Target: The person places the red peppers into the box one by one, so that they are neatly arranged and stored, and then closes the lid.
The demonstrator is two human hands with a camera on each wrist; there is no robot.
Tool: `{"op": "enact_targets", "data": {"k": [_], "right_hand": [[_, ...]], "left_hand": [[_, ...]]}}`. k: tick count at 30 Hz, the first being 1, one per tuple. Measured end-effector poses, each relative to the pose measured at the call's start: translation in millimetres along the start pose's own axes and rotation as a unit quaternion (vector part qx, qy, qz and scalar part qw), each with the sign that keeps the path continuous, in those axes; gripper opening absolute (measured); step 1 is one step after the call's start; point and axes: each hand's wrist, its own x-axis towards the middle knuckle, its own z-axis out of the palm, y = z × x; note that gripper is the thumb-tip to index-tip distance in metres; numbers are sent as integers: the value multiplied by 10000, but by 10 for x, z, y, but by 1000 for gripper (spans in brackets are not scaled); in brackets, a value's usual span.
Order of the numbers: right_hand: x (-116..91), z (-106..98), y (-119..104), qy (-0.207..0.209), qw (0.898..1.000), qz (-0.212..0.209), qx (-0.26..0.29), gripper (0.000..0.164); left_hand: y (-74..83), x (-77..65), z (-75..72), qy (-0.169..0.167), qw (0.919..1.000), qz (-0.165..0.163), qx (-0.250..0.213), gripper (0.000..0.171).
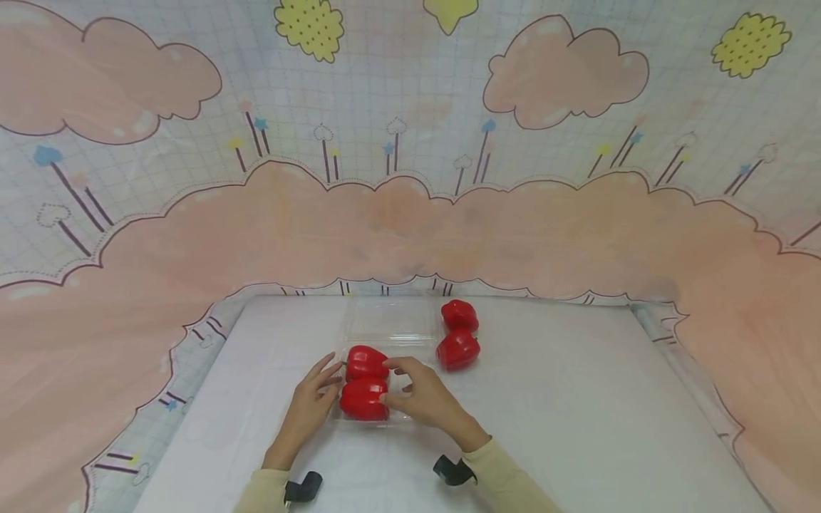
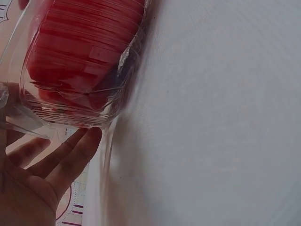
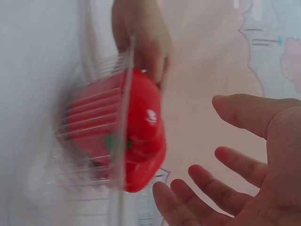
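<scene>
Two red bell peppers lie one behind the other in the left half of a clear plastic clamshell box [image 1: 400,419]: a nearer pepper [image 1: 363,399] and a farther pepper [image 1: 365,362]. The box's lid [image 1: 391,320] is folded back. At the left side, my left hand [image 1: 311,402] rests its extended fingers against the box; the left wrist view shows fingertips [image 2: 91,139] at its ribbed wall. My right hand [image 1: 428,395] is over the box's right half, beside the peppers. In the right wrist view its spread fingers [image 3: 221,190] stand apart from the peppers, holding nothing.
Right of the lid, two more red bell peppers sit on the white table [image 1: 577,399]: a rear one [image 1: 459,316] and a front one [image 1: 458,350]. A patterned cloth [image 1: 410,235] with pink clouds hangs behind and around the table.
</scene>
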Motion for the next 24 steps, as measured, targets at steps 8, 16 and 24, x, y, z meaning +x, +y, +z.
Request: {"op": "enact_targets", "data": {"k": [8, 16, 24], "right_hand": [[-72, -163, -67, 144, 9996, -237, -113, 58], [-76, -287, 45, 291, 9970, -572, -426, 54], [-75, -399, 183, 404, 9977, -485, -259, 52]], "left_hand": [[-14, -2, 4, 16, 10000, 0, -29, 44], [-9, 0, 9, 19, 10000, 57, -14, 44], [-11, -7, 10, 68, 9999, 59, 47, 44]]}}
